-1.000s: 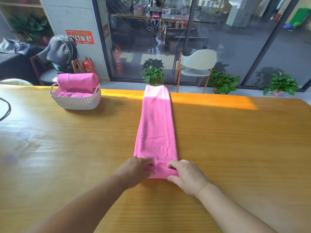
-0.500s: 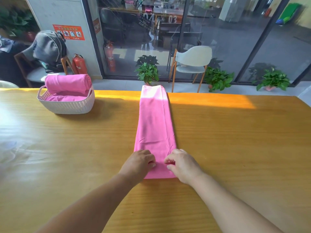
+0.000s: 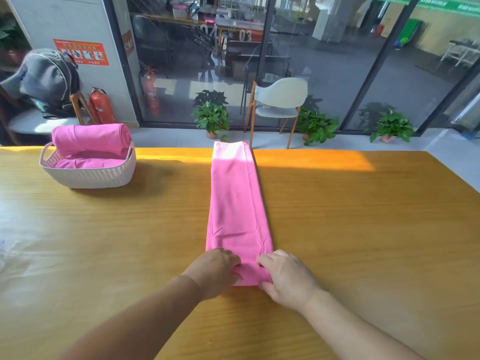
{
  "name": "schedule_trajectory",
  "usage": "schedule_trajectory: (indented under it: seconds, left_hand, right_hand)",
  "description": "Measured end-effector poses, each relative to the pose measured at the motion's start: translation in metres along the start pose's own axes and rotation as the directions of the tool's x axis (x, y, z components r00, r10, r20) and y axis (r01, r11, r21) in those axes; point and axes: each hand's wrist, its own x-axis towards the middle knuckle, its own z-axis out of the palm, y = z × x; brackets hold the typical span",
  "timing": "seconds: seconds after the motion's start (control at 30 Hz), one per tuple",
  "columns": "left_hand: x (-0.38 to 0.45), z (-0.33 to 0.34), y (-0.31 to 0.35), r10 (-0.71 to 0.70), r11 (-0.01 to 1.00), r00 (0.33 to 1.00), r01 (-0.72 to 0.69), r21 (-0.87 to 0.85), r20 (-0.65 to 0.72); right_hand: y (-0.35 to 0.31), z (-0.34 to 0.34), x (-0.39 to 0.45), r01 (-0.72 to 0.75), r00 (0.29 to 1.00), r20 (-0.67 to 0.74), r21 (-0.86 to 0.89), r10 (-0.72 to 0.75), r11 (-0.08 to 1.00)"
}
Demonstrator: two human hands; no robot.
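Note:
A long pink towel (image 3: 235, 201), folded into a narrow strip, lies lengthwise on the wooden table (image 3: 350, 229) and reaches the far edge. Its near end is turned over into a small roll. My left hand (image 3: 214, 271) grips the left side of that roll with curled fingers. On the roll's right side, my right hand (image 3: 287, 278) holds it the same way, thumb tucked under the near edge.
A white woven basket (image 3: 88, 174) stands at the far left of the table, with a rolled pink towel (image 3: 91, 137) lying on another pink towel inside. Beyond the table are a grey chair (image 3: 280, 100), potted plants and glass doors.
Both hands have curled over the towel's near end and turned it into a small roll, shifting slightly away from me. The camera view has tilted a little.

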Motion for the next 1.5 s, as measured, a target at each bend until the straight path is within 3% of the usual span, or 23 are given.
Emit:
schedule_trajectory:
  seconds: [0.1,0.23,0.3,0.47,0.63,0.77,0.97,1.1,1.3,1.5]
  left_hand:
    - [0.009,-0.012,-0.003,-0.065,0.99,0.99,0.08,-0.113,0.126]
    - [0.021,-0.019,-0.012,-0.079,0.98,0.989,0.099,-0.172,0.122]
    - [0.022,-0.013,-0.015,-0.074,0.985,0.995,0.083,-0.15,0.064]
    - [0.024,0.005,-0.023,-0.044,0.996,0.965,0.024,-0.081,-0.258]
    - [0.026,0.012,-0.03,0.097,0.993,0.926,-0.068,0.093,-0.365]
    - [0.017,0.007,-0.031,0.102,0.993,0.958,-0.081,0.089,-0.269]
    - [0.037,-0.019,-0.03,-0.062,0.998,0.996,0.06,-0.037,-0.067]
    - [0.048,-0.026,-0.037,-0.13,0.983,0.99,0.137,-0.125,0.063]
    - [0.056,-0.036,-0.033,-0.197,0.964,0.959,0.228,-0.14,0.203]
    - [0.032,-0.03,-0.018,-0.16,0.955,0.951,0.217,-0.204,0.263]
  right_hand:
    - [0.007,-0.003,0.003,-0.091,0.994,0.07,0.085,0.085,0.992]
    - [0.014,-0.01,0.017,-0.154,0.98,0.158,0.193,0.124,0.969]
    - [0.016,-0.016,0.025,-0.179,0.97,0.2,0.219,0.136,0.959]
    - [0.028,-0.03,0.045,-0.29,0.946,0.241,0.34,0.215,0.895]
    - [0.035,-0.027,0.061,-0.283,0.955,0.191,0.379,0.225,0.881]
    - [0.039,-0.027,0.074,-0.26,0.966,0.109,0.427,0.236,0.866]
    - [0.031,-0.015,0.076,-0.038,0.988,-0.137,0.231,0.071,0.972]
    - [0.033,-0.012,0.062,0.062,0.996,-0.07,0.063,-0.058,0.996]
    - [0.027,-0.011,0.057,0.078,0.994,-0.068,-0.039,-0.08,0.996]
    - [0.033,-0.019,0.048,0.098,0.99,0.095,0.059,-0.103,0.993]
